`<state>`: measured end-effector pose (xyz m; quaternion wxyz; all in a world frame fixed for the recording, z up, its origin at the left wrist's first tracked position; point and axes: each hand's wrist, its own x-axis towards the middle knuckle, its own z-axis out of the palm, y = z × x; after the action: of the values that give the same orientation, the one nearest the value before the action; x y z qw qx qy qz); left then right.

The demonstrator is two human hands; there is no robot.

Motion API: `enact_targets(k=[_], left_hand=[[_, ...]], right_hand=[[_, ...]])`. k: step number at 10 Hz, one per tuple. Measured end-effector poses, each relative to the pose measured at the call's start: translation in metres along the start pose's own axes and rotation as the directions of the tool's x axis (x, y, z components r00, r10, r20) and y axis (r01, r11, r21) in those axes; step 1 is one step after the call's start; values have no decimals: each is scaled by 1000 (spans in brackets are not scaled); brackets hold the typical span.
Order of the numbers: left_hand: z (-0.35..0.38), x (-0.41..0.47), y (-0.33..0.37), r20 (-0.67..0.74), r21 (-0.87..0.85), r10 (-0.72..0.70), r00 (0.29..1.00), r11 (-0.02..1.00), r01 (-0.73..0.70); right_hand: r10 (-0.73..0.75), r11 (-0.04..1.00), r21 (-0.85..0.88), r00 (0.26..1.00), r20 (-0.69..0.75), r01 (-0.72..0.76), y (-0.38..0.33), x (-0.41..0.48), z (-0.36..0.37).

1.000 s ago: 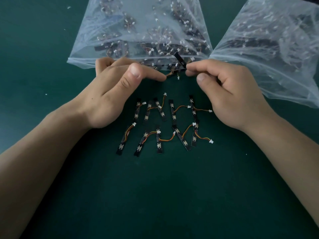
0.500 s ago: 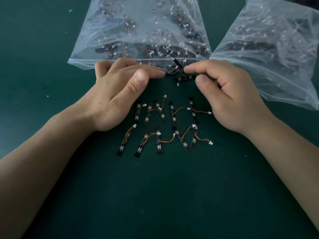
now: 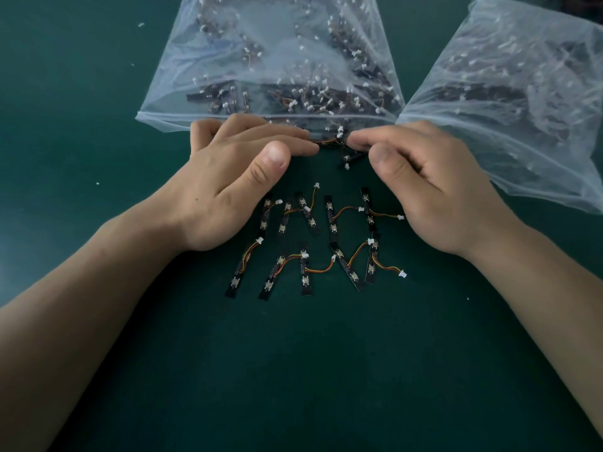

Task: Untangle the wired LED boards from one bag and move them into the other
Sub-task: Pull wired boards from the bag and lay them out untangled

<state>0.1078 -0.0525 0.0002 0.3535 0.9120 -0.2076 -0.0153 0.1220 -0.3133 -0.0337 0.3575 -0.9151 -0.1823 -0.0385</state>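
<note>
Both hands meet at the mouth of the middle bag (image 3: 270, 63), up at twelve o'clock. The left hand (image 3: 235, 181) lies with fingers fairly straight, pressing an orange wire down at the bag's lip, thumb lifted clear. The right hand (image 3: 427, 184) has its grip clamped on the tangled boards (image 3: 340, 136), one little board dangling beneath the fingertips. Best play here: pin the wire steady, draw gently towards three o'clock, never yank the connector. Freed boards (image 3: 313, 243) lie in two rows on the bench (image 3: 326, 370), at six o'clock of the hands. The second bag (image 3: 509, 93) sits at two o'clock.
</note>
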Motion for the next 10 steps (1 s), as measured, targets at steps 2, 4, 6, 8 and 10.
enact_targets(k=[2, 4, 6, 8, 10], left_hand=[[2, 1, -4, 0, -26, -35, 999, 999, 35], [5, 4, -18, -58, -179, -23, 998, 984, 12], [7, 5, -19, -48, -209, -40, 998, 978, 29], [8, 6, -15, -59, -193, -35, 998, 981, 23], [7, 5, -16, -65, -179, -22, 998, 984, 10]], right_hand=[[-4, 999, -48, 1000, -2, 4, -2, 0, 3], [-72, 994, 67, 989, -126, 81, 2, -2, 1], [-73, 990, 116, 997, -35, 77, 3, -1, 1], [-50, 986, 155, 999, -21, 52, 6, -1, 1], [-97, 966, 233, 993, -65, 110, 6, -3, 0]])
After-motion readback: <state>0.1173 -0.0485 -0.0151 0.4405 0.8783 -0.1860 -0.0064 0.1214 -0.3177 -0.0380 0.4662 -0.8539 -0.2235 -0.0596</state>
